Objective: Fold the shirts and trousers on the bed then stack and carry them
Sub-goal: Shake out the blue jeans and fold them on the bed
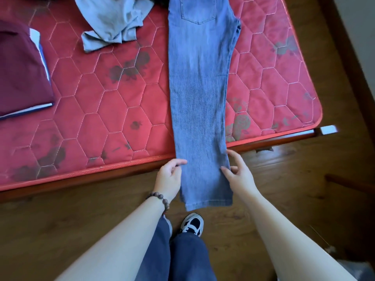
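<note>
Head view shows your blue jeans (199, 94) laid lengthwise on the red mattress (113, 110), legs together, hems hanging over the bed's near edge. Your left hand (169, 176) touches the left edge of the legs with loosely bent fingers; your right hand (239, 175) rests spread fingers on the right edge. Neither grips the denim. A folded maroon shirt (22, 72) lies far left, a crumpled grey shirt (113, 21) beyond.

Bright even daylight, soft shadows, wide-angle bending at edges, slight motion blur
</note>
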The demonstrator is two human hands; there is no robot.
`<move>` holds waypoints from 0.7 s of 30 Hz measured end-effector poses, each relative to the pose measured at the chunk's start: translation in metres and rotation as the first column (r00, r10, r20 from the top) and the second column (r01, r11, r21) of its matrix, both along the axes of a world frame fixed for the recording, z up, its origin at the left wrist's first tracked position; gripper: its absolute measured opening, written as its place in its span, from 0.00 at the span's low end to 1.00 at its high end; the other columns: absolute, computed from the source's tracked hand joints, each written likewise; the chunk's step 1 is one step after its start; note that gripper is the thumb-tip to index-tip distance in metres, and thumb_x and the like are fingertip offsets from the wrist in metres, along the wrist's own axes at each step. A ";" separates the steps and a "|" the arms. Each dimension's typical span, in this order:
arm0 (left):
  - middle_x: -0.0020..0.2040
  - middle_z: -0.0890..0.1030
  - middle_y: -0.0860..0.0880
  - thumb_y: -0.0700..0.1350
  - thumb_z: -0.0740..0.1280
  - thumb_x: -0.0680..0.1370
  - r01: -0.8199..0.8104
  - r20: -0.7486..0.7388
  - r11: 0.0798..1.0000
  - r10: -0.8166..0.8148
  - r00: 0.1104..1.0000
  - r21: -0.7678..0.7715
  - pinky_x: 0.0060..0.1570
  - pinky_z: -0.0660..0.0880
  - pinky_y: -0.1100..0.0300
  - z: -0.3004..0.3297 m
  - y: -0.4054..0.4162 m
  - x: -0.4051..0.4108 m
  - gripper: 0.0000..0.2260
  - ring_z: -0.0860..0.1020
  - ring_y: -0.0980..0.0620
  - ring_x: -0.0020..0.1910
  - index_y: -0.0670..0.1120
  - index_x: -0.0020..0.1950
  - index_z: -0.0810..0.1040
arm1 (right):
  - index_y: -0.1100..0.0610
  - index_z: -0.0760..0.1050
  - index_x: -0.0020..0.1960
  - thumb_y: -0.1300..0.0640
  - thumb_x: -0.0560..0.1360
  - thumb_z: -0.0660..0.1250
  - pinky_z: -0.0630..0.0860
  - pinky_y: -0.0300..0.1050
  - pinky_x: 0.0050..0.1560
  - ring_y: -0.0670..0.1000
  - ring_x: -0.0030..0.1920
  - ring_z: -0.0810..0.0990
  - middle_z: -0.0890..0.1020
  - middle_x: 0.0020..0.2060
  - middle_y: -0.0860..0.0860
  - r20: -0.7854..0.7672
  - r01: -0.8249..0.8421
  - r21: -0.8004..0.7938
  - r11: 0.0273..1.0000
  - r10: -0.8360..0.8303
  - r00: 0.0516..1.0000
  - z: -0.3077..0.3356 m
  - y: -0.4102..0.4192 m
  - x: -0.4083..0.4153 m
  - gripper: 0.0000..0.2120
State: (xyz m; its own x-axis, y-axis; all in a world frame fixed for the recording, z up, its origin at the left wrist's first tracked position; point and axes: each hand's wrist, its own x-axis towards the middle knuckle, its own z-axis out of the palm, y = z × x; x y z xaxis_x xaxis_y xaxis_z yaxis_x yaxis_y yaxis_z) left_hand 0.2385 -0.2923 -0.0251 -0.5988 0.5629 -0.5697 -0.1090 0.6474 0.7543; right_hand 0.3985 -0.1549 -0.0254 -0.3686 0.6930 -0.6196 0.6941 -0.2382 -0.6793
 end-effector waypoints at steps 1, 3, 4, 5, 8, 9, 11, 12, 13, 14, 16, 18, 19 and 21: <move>0.22 0.67 0.58 0.37 0.55 0.79 0.025 0.033 1.000 -0.025 0.999 -0.013 0.25 0.63 0.60 0.006 -0.002 -0.004 0.18 0.61 0.55 0.22 0.53 0.55 0.81 | 0.38 0.75 0.58 0.60 0.78 0.61 0.74 0.45 0.37 0.55 0.35 0.76 0.82 0.40 0.59 -0.014 -0.010 -0.030 0.999 0.009 1.000 0.005 0.001 0.005 0.18; 0.33 0.76 0.61 0.34 0.53 0.79 0.082 0.118 0.996 -0.078 0.990 -0.031 0.27 0.70 0.53 0.023 -0.004 -0.013 0.22 0.67 0.49 0.24 0.55 0.56 0.81 | 0.46 0.81 0.56 0.65 0.77 0.55 0.71 0.41 0.34 0.53 0.35 0.75 0.82 0.39 0.55 -0.069 0.052 -0.184 0.982 -0.066 0.995 0.019 0.006 0.012 0.21; 0.44 0.79 0.59 0.32 0.53 0.78 0.125 0.128 0.991 -0.120 0.985 -0.035 0.27 0.72 0.58 0.031 -0.004 -0.018 0.24 0.72 0.47 0.25 0.56 0.58 0.81 | 0.49 0.82 0.56 0.67 0.75 0.53 0.73 0.41 0.36 0.51 0.36 0.78 0.83 0.41 0.52 -0.115 0.077 -0.300 0.951 -0.116 0.987 0.025 0.010 0.015 0.24; 0.54 0.79 0.57 0.31 0.53 0.77 0.175 0.111 0.984 -0.171 0.979 -0.032 0.28 0.72 0.63 0.037 -0.004 -0.023 0.26 0.79 0.39 0.36 0.57 0.60 0.80 | 0.51 0.81 0.58 0.69 0.74 0.51 0.76 0.42 0.38 0.49 0.38 0.81 0.84 0.43 0.50 -0.166 0.068 -0.391 0.918 -0.143 0.976 0.031 0.014 0.017 0.26; 0.63 0.78 0.52 0.31 0.60 0.76 0.247 0.019 0.969 -0.247 0.969 0.011 0.44 0.71 0.69 0.052 0.003 -0.037 0.24 0.75 0.54 0.42 0.57 0.61 0.79 | 0.54 0.78 0.62 0.74 0.76 0.53 0.80 0.44 0.45 0.49 0.50 0.84 0.84 0.52 0.49 -0.298 -0.044 -0.455 0.889 -0.106 0.949 0.047 0.029 0.016 0.25; 0.62 0.80 0.52 0.31 0.62 0.76 0.232 -0.012 0.972 -0.232 0.973 0.028 0.47 0.73 0.69 0.057 0.008 -0.041 0.23 0.79 0.54 0.48 0.57 0.58 0.81 | 0.56 0.77 0.61 0.74 0.77 0.56 0.80 0.41 0.45 0.48 0.51 0.83 0.85 0.52 0.49 -0.317 -0.065 -0.418 0.906 -0.079 0.945 0.052 0.035 0.013 0.21; 0.56 0.82 0.53 0.31 0.64 0.75 0.219 -0.109 0.975 -0.212 0.971 0.049 0.46 0.76 0.64 0.065 0.022 -0.050 0.21 0.79 0.57 0.46 0.56 0.52 0.83 | 0.58 0.80 0.55 0.71 0.75 0.64 0.78 0.36 0.42 0.46 0.46 0.83 0.86 0.46 0.49 -0.303 -0.095 -0.261 0.961 0.012 0.953 0.062 0.049 0.001 0.13; 0.52 0.80 0.54 0.30 0.64 0.74 0.227 -0.165 0.972 -0.215 0.963 0.059 0.45 0.73 0.63 0.070 0.030 -0.054 0.20 0.76 0.57 0.43 0.54 0.50 0.84 | 0.56 0.82 0.50 0.69 0.74 0.67 0.76 0.35 0.42 0.45 0.44 0.81 0.86 0.44 0.49 -0.276 -0.110 -0.162 0.981 0.062 0.959 0.066 0.058 -0.006 0.11; 0.51 0.77 0.53 0.30 0.64 0.74 0.229 -0.211 0.971 -0.210 0.955 0.070 0.47 0.71 0.64 0.072 0.038 -0.060 0.19 0.74 0.57 0.44 0.52 0.50 0.84 | 0.53 0.83 0.46 0.68 0.73 0.69 0.75 0.34 0.43 0.43 0.43 0.80 0.85 0.44 0.49 -0.251 -0.119 -0.069 0.991 0.098 0.963 0.070 0.068 -0.015 0.11; 0.52 0.76 0.53 0.29 0.64 0.74 0.223 -0.233 0.971 -0.199 0.952 0.081 0.50 0.70 0.64 0.073 0.047 -0.068 0.18 0.74 0.57 0.46 0.50 0.49 0.85 | 0.50 0.83 0.43 0.67 0.72 0.69 0.74 0.34 0.46 0.42 0.43 0.79 0.83 0.46 0.49 -0.234 -0.118 0.005 0.993 0.116 0.965 0.074 0.078 -0.024 0.12; 0.56 0.80 0.52 0.31 0.64 0.76 0.216 -0.183 0.968 -0.192 0.964 0.125 0.54 0.72 0.60 0.075 0.068 -0.088 0.14 0.76 0.56 0.52 0.47 0.49 0.84 | 0.46 0.82 0.41 0.65 0.72 0.70 0.72 0.32 0.50 0.38 0.47 0.78 0.81 0.49 0.44 -0.250 -0.116 0.084 0.990 0.134 0.959 0.083 0.101 -0.046 0.13; 0.52 0.84 0.44 0.38 0.64 0.79 0.232 -0.100 0.953 -0.217 0.971 0.193 0.52 0.76 0.52 0.077 0.093 -0.110 0.08 0.78 0.54 0.48 0.43 0.49 0.84 | 0.46 0.83 0.43 0.61 0.70 0.68 0.75 0.34 0.47 0.40 0.45 0.80 0.84 0.45 0.43 -0.305 -0.139 0.078 0.987 0.156 0.939 0.092 0.122 -0.072 0.10; 0.48 0.84 0.42 0.41 0.64 0.80 0.237 -0.101 0.944 -0.220 0.970 0.229 0.49 0.76 0.50 0.078 0.107 -0.121 0.08 0.77 0.54 0.46 0.40 0.49 0.83 | 0.46 0.82 0.45 0.60 0.70 0.67 0.76 0.37 0.45 0.41 0.44 0.81 0.85 0.43 0.44 -0.322 -0.135 0.088 0.987 0.156 0.934 0.095 0.132 -0.087 0.10; 0.42 0.82 0.47 0.45 0.63 0.81 0.216 -0.142 0.932 -0.181 0.973 0.292 0.44 0.73 0.51 0.078 0.139 -0.145 0.12 0.73 0.57 0.42 0.38 0.48 0.81 | 0.46 0.81 0.44 0.59 0.76 0.64 0.75 0.39 0.43 0.40 0.41 0.79 0.83 0.39 0.40 -0.328 -0.087 0.173 0.981 0.141 0.934 0.097 0.154 -0.117 0.10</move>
State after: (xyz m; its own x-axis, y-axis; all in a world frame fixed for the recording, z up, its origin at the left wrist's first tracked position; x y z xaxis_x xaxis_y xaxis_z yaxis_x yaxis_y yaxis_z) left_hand 0.0936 -0.1529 0.0528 -0.5066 0.8121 -0.2898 0.0935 0.3858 0.9178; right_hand 0.2814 -0.0006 0.0715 -0.6193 0.7103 -0.3347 0.4340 -0.0457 -0.8998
